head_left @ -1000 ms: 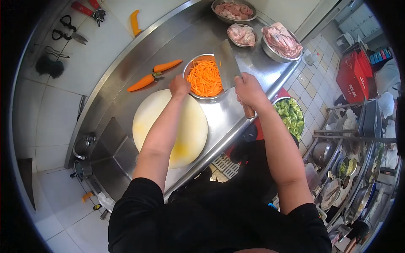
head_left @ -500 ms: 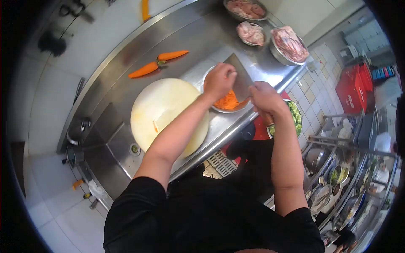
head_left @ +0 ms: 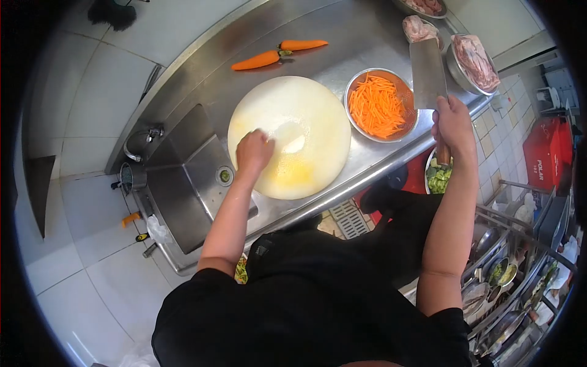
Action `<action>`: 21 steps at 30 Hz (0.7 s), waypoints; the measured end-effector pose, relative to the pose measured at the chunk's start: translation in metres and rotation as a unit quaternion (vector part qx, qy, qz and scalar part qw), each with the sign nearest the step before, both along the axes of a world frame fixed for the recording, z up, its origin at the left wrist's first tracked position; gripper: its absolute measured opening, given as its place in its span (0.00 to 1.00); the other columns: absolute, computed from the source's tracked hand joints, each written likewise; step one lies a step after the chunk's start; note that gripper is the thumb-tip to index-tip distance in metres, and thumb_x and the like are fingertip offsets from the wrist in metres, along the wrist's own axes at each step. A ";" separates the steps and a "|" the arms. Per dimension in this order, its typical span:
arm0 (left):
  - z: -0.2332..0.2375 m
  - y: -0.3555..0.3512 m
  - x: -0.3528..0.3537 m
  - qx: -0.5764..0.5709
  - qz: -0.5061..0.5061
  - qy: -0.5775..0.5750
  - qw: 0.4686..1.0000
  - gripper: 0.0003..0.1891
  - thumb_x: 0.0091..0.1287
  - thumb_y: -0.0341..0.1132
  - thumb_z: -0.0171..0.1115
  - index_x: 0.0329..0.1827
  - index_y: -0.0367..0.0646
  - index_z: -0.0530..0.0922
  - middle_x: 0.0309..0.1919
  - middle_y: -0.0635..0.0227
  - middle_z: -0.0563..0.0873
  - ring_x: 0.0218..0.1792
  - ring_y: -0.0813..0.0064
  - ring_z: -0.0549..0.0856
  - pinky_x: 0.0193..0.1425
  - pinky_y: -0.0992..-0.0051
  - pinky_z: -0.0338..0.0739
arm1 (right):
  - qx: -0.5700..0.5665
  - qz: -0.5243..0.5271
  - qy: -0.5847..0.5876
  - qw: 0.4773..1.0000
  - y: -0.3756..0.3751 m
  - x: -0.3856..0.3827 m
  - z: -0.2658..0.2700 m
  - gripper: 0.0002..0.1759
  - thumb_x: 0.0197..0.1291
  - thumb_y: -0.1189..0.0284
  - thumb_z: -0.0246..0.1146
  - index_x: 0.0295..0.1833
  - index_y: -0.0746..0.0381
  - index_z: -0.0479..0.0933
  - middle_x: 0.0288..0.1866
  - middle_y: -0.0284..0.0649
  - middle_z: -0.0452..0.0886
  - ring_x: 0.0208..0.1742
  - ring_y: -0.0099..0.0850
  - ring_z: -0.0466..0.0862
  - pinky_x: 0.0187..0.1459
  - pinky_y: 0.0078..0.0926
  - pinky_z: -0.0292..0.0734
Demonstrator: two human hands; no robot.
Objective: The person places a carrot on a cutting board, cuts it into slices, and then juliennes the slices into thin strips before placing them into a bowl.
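Two bare hands, one cleaver, one bowl of cut carrot. Item: shredded carrot (head_left: 374, 104), heaped in a steel bowl (head_left: 408, 85), right of centre, between the left hand (head_left: 254, 151) and the right hand (head_left: 454, 122). Left hand: over the left part of the round board (head_left: 318, 147), fingers curled into a loose fist; whether anything is pinched inside, I cannot tell. Right hand: clenched round the handle of the cleaver (head_left: 429, 73), its broad blade pointing up the frame, just beside the bowl's right side.

Between left hand and bowl: most of the board, pale, wet, yellow-stained toward its lower edge. Upper centre: two whole carrots (head_left: 257, 60), near each other, above the board. Upper right: three bowls of raw meat (head_left: 476, 61), one partly covered from view by the blade. Below the right hand: a container of chopped greens (head_left: 439, 178), partly hidden by the hand and handle.

Surface: one steel counter (head_left: 214, 73), with a sink (head_left: 177, 189) and a faucet (head_left: 143, 139) at left. Room: white wall tiles, tiled floor at right, one red box (head_left: 546, 156), and a crowded metal rack (head_left: 520, 226) at lower right.
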State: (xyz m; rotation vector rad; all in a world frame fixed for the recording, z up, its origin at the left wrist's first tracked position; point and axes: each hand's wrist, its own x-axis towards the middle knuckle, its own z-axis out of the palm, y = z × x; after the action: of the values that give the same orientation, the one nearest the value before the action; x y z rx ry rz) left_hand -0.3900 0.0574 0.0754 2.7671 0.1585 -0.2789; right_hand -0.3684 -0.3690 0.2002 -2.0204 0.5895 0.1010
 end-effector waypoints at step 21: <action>0.027 -0.157 0.105 -0.239 -0.252 0.064 0.936 0.18 0.60 0.40 0.71 0.48 0.36 0.86 0.37 0.60 0.90 0.39 0.71 0.87 0.49 0.70 0.81 | 0.021 -0.038 -0.051 0.998 0.009 0.014 -0.001 0.16 0.74 0.66 0.54 0.41 0.70 0.75 0.23 0.40 0.79 0.17 0.29 0.80 0.24 0.31 0.77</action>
State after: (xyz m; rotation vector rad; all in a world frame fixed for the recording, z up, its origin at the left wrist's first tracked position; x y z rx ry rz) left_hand -0.2845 -0.0993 0.1025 2.2572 -0.5288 -0.5465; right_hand -0.3545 -0.3603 0.1994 -1.9481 0.5943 -0.0349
